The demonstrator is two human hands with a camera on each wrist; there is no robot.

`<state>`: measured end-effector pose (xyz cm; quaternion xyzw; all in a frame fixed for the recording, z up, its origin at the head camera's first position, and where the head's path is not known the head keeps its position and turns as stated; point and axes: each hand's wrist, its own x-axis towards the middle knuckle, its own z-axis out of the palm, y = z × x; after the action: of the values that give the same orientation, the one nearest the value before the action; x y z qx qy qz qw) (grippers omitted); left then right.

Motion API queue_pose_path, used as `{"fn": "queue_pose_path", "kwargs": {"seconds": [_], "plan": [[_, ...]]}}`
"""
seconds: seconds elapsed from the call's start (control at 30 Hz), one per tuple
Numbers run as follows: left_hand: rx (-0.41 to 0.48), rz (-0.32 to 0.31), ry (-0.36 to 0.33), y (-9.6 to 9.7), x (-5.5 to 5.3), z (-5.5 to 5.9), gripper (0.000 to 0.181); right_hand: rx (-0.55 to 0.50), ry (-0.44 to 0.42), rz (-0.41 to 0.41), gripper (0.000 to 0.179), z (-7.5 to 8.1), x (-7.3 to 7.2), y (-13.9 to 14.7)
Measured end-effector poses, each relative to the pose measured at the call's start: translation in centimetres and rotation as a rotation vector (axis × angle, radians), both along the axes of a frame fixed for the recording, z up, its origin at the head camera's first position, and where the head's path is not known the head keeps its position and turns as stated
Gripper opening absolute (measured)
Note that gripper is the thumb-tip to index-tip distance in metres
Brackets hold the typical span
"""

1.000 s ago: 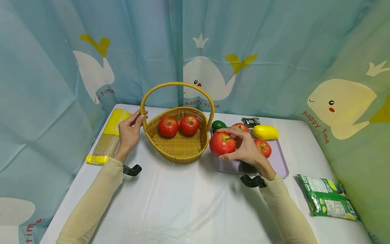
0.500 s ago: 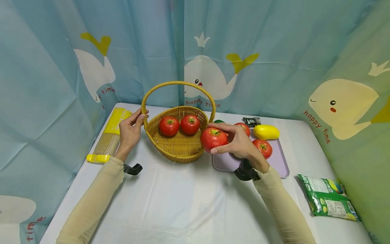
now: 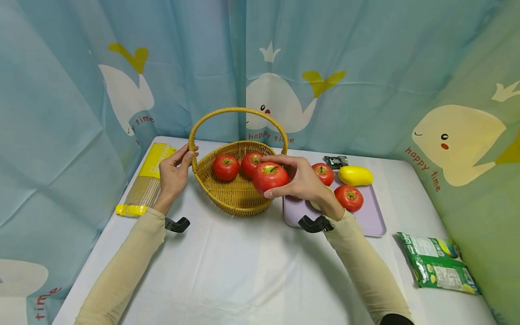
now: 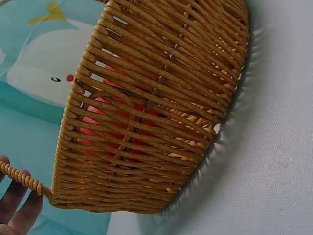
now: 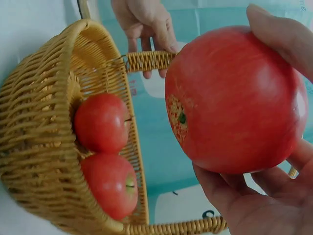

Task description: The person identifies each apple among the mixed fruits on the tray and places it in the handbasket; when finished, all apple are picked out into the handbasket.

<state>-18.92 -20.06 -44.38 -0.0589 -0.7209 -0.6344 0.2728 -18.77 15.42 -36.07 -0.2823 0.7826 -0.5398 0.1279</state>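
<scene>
With thumb and fingers around it, my right hand [image 3: 302, 179] grips a red apple [image 3: 270, 177] above the right rim of a yellow wicker basket [image 3: 231, 205]. The right wrist view shows this apple [image 5: 234, 103] large, apart from the basket. Two other apples lie inside the basket, a left one [image 3: 225, 167] and a right one [image 3: 248, 163], partly covered by the held apple. My left hand [image 3: 174, 174] pinches the left foot of the basket's arched handle [image 3: 237, 109]. Only its fingertips [image 4: 30, 208] show at the edge of the left wrist view.
Right of the basket, a lilac tray [image 3: 371, 221] bears more apples, including one [image 3: 348, 198] at its right side, and a yellow mango-like fruit [image 3: 355, 176]. A small black packet [image 3: 336, 162] lies behind. A yellow noodle pack [image 3: 148, 180] is at left, a green snack bag [image 3: 436, 264] at right.
My right hand has carried the apple leftward from over the tray to the basket's right rim. The left hand has stayed on the handle.
</scene>
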Motion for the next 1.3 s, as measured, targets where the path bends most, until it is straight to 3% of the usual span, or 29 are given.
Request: {"fn": "queue_pose_path", "kwargs": {"seconds": [0.3, 0.6, 0.93, 1.3], "plan": [[-0.004, -0.003, -0.001, -0.1, -0.1, -0.2, 0.033, -0.028, 0.010, 0.033, 0.075, -0.2, -1.4, -2.0], [0.012, -0.009, 0.007, -0.1, -0.1, -0.2, 0.033, -0.045, -0.108, 0.037, 0.080, -0.7, -2.7, -4.1], [0.004, 0.011, 0.001, 0.1, -0.2, 0.0, 0.032, 0.008, -0.199, 0.059, 0.074, -2.1, -4.2, -5.8], [0.010, -0.011, 0.006, -0.1, -0.1, -0.1, 0.033, 0.091, -0.195, 0.093, 0.068, -3.2, -5.4, -7.3]]}}
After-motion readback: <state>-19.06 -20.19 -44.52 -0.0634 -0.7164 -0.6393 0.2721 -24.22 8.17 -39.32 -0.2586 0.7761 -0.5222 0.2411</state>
